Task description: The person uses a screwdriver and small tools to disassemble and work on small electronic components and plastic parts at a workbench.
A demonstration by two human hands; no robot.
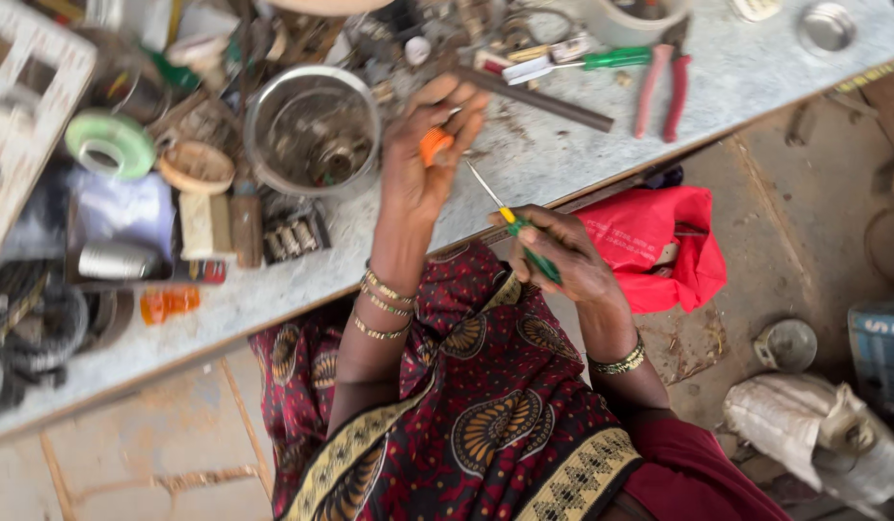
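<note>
Nearest, the right hand (563,253) has its fingers clamped around a screwdriver (512,224) with a green and yellow handle; its thin metal shaft slants up and left toward the other hand. Just beyond, the left hand (429,154) is raised above the desk (756,72), fingers pinched together on a small orange part (433,145), bright, stubby and partly hidden by the fingertips. Behind the left hand a round steel bowl (312,130) holds metal bits. Farther back lie red-handled pliers (659,92) and a second green-handled screwdriver (582,63).
</note>
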